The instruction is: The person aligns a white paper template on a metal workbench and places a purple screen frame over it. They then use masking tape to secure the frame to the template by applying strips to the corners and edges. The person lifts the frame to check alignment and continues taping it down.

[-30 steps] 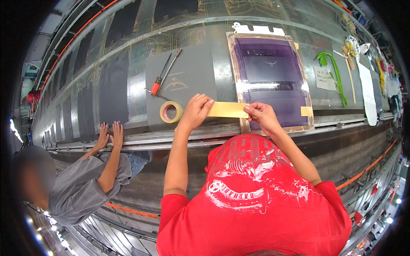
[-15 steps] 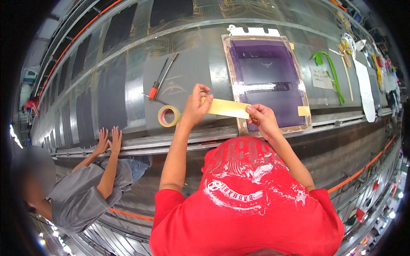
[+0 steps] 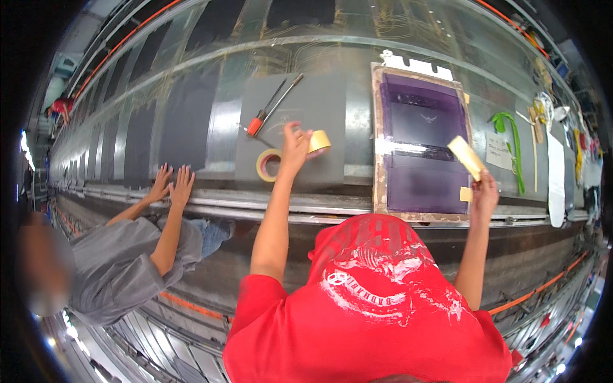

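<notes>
My left hand (image 3: 294,148) is raised over a grey sheet, its fingers closed on a curved piece of yellow tape (image 3: 319,141); whether that is a strip or part of a roll, I cannot tell. Beside the left wrist is a yellow tape roll (image 3: 269,166) with a pinkish core. My right hand (image 3: 484,191) pinches a short strip of yellow tape (image 3: 467,157) by its lower end. This strip tilts over the right edge of a screen-printing frame (image 3: 380,159) with purple mesh. A small yellow tape patch (image 3: 465,194) sits on the frame's lower right side.
A red-handled screwdriver (image 3: 255,125) and a metal rod lie on the grey sheet (image 3: 329,105). Right of the frame are a green band (image 3: 516,153), a handwritten note (image 3: 499,152) and a white strip (image 3: 556,172). At left, a co-worker's hands (image 3: 172,185) rest on the table edge.
My hands have moved apart. The long strip stretched between them is now a separate short strip in my right hand, shifted right, and a curved piece in my left. The view has shifted.
</notes>
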Demonstrator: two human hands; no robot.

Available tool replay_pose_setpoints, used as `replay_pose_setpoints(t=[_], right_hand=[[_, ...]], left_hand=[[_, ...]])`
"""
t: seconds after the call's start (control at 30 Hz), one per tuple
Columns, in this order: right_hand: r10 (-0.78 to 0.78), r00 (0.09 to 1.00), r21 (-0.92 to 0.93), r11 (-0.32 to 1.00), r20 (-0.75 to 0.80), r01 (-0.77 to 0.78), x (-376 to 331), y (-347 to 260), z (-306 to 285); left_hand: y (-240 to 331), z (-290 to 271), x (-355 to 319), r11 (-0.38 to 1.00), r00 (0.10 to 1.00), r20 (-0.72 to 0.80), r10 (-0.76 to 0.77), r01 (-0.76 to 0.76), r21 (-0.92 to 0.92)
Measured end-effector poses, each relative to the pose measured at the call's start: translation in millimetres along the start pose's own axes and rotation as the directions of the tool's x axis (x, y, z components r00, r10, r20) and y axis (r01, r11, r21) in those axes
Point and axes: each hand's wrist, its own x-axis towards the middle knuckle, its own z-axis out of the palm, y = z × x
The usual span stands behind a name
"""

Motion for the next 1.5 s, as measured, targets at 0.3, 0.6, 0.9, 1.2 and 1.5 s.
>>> replay_pose_setpoints(t=[0.3, 0.6, 0.9, 1.2, 1.5], right_hand=[[-0.519, 0.596, -0.67, 0.059, 0.613, 0.74, -16.9, -12.5, 60.8], [0.261, 0.746, -0.678, 0.658, 0.613, 0.328, -82.4, 118.9, 86.0], [0.532, 0.674, -0.536, 0.811, 0.512, -0.233, -63.7, 107.5, 79.9], [0.325, 0.874, -0.698, 0.716, 0.361, 0.022, -62.2, 105.2, 72.3], [0.306, 0.894, -0.724, 0.689, 0.328, 0.031, -61.2, 115.1, 69.6]], left_hand=[[-47.6, 67.4, -15.6, 0.42, 0.815, 0.314, 0.488, -0.534, 0.734], [-29.6, 88.9, -66.4, 0.635, 0.753, 0.397, 0.525, -0.657, 0.407], [-42.6, 138.0, -87.2, 0.742, 0.738, 0.471, 0.483, -0.631, 0.227], [-45.9, 144.9, -90.5, 0.689, 0.689, 0.472, 0.55, -0.694, 0.209], [-25.3, 112.4, -95.8, 0.318, 0.434, 0.804, 0.407, -0.892, 0.32]])
